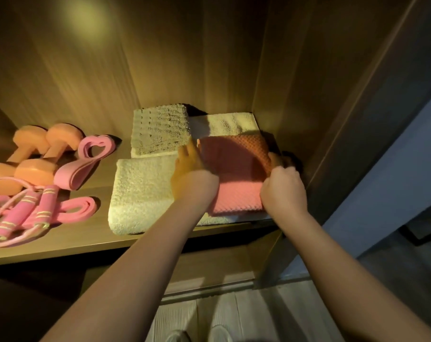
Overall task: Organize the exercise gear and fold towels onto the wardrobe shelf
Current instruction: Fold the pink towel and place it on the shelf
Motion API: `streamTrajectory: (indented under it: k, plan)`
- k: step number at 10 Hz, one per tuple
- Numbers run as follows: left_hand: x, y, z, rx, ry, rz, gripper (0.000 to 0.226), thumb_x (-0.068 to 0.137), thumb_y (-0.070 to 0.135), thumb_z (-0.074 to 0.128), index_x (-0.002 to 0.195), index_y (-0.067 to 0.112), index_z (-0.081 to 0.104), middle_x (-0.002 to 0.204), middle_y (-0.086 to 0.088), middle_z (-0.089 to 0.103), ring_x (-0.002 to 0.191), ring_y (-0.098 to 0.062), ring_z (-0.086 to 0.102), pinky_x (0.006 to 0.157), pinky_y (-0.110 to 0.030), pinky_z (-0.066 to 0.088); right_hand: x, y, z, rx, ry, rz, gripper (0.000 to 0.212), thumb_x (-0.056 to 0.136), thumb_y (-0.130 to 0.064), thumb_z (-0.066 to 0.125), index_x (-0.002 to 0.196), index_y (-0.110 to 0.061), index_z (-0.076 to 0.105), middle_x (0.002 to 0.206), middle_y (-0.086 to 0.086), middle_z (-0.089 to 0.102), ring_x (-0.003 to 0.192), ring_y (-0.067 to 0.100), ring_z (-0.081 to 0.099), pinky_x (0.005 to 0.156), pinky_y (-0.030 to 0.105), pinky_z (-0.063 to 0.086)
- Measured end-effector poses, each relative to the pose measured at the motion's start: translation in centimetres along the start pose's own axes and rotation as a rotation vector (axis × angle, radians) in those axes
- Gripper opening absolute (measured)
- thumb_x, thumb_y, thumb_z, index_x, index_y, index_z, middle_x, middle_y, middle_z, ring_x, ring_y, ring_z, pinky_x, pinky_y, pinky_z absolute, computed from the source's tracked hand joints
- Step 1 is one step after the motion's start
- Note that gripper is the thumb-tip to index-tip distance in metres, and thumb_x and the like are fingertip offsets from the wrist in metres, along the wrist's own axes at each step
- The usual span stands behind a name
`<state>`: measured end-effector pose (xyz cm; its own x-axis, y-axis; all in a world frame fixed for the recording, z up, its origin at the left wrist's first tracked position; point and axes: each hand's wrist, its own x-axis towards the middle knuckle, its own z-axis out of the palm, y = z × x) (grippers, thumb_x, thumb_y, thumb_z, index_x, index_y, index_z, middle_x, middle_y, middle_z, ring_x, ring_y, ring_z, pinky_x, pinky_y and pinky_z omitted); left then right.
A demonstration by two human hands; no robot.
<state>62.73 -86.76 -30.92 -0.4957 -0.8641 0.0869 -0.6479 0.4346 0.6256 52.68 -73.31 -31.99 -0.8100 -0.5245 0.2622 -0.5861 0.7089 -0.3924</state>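
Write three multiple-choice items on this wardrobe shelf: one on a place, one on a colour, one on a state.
1. Where on the shelf do the dumbbells lie?
A) left end
B) right end
C) on the floor

2. What colour are the dumbbells?
A) blue
B) orange
C) black

3. What are the left hand and right hand doing?
A) hanging idle
B) lifting a dumbbell
C) both touching the pink towel

Key:
1 A, they sit left of the front cream towel.
2 B, they show orange.
3 C, one hand sits at each side edge.
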Motion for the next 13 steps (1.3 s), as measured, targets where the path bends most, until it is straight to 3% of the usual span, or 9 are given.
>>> streamTrajectory:
  k: [1, 2, 3, 4, 6, 8, 9, 10, 13]
  plan:
    - [-0.8, 0.5, 0.2, 0.304, 0.022, 0.388, 0.067, 0.093, 0.027, 0.045, 0.152, 0.004, 0.022, 0.162, -0.007, 0.011, 0.147, -0.023, 0.016, 0.119, -0.042, 0.022, 0.6, -0.6, -0.4, 0.055, -0.045, -0.201, 0.028, 0.097, -0.021, 0.041, 0.091, -0.006, 0.063, 0.082, 0.007, 0.057, 0.083, 0.031, 0.061, 0.072, 0.04, 0.05]
    - [-1.4, 0.1, 1.8, 0.427, -0.176, 0.482, 0.065, 0.101, 0.04, 0.023, 0.156, 0.012, 0.003, 0.163, -0.005, -0.008, 0.15, -0.018, -0.01, 0.122, -0.042, 0.0, 1.9, -0.6, 0.5, -0.095, -0.387, -0.263, 0.051, 0.103, -0.033, 0.029, 0.146, -0.007, 0.035, 0.143, 0.016, 0.045, 0.124, 0.036, 0.052, 0.099, 0.044, 0.045]
    - [-1.0, -0.7, 3.0, 0.501, -0.249, 0.433, 0.068, 0.1, 0.048, 0.015, 0.155, 0.017, -0.008, 0.161, -0.004, -0.017, 0.148, -0.018, -0.018, 0.121, -0.044, -0.005, 2.5, 0.5, 2.3, -0.207, -0.508, -0.288, 0.064, 0.104, -0.043, 0.014, 0.153, -0.016, -0.016, 0.162, 0.003, -0.02, 0.151, 0.02, -0.005, 0.121, 0.039, 0.01]
    - [-0.2, -0.7, 3.5, 0.574, -0.295, 0.364, 0.072, 0.097, 0.054, 0.011, 0.154, 0.017, -0.012, 0.16, -0.004, -0.021, 0.147, -0.019, -0.022, 0.121, -0.046, -0.007, 2.9, 1.0, 3.1, -0.245, -0.522, -0.236, 0.064, 0.103, -0.046, 0.009, 0.151, -0.017, -0.022, 0.16, 0.002, -0.024, 0.15, 0.018, -0.012, 0.122, 0.039, 0.001]
    - [0.1, -0.3, 2.3, 0.565, -0.287, 0.398, 0.075, 0.096, 0.054, 0.019, 0.155, 0.015, -0.005, 0.162, -0.004, -0.015, 0.148, -0.019, -0.017, 0.121, -0.049, -0.005, 2.7, 0.4, 1.7, -0.168, -0.536, -0.182, 0.064, 0.104, -0.045, 0.012, 0.153, -0.018, -0.017, 0.161, 0.001, -0.022, 0.151, 0.019, -0.001, 0.119, 0.042, 0.018]
    - [-2.8, -1.9, -0.1, 0.008, -0.063, 0.215, 0.03, 0.092, 0.029, 0.046, 0.102, 0.005, 0.061, 0.125, -0.008, 0.056, 0.104, -0.025, 0.057, 0.081, -0.029, 0.051, 1.8, 1.2, -0.2, 0.167, -0.43, 0.021, 0.044, 0.104, -0.031, 0.034, 0.138, -0.005, 0.042, 0.124, 0.021, 0.058, 0.107, 0.035, 0.056, 0.091, 0.038, 0.043]
    - [-1.1, -0.2, -1.1, -0.341, -0.124, -0.17, 0.02, 0.089, 0.011, 0.057, 0.105, 0.015, 0.045, 0.098, -0.002, 0.063, 0.078, -0.024, 0.068, 0.063, -0.032, 0.058, 2.8, 0.2, -0.2, 0.195, -0.41, 0.179, 0.042, 0.101, -0.019, 0.041, 0.142, -0.013, 0.039, 0.13, 0.017, 0.054, 0.109, 0.033, 0.055, 0.082, 0.034, 0.041]
    - [1.4, 1.5, -1.6, -0.249, -0.23, -0.313, 0.007, 0.092, 0.004, 0.059, 0.093, 0.008, 0.054, 0.126, -0.016, 0.06, 0.113, -0.033, 0.06, 0.088, -0.035, 0.05, 3.4, -1.3, -0.1, 0.121, -0.355, 0.28, 0.049, 0.094, -0.012, 0.05, 0.141, -0.016, 0.04, 0.132, 0.015, 0.052, 0.111, 0.033, 0.056, 0.078, 0.033, 0.045]
    - [3.9, 1.7, 0.2, -0.157, -0.071, -0.185, 0.027, 0.096, 0.017, 0.053, 0.121, 0.007, 0.057, 0.107, -0.008, 0.064, 0.089, -0.021, 0.06, 0.057, -0.018, 0.045, 4.9, -1.6, 0.1, -0.086, -0.305, 0.003, 0.042, 0.1, -0.006, 0.033, 0.141, -0.006, 0.041, 0.141, 0.017, 0.044, 0.128, 0.032, 0.044, 0.095, 0.032, 0.037]
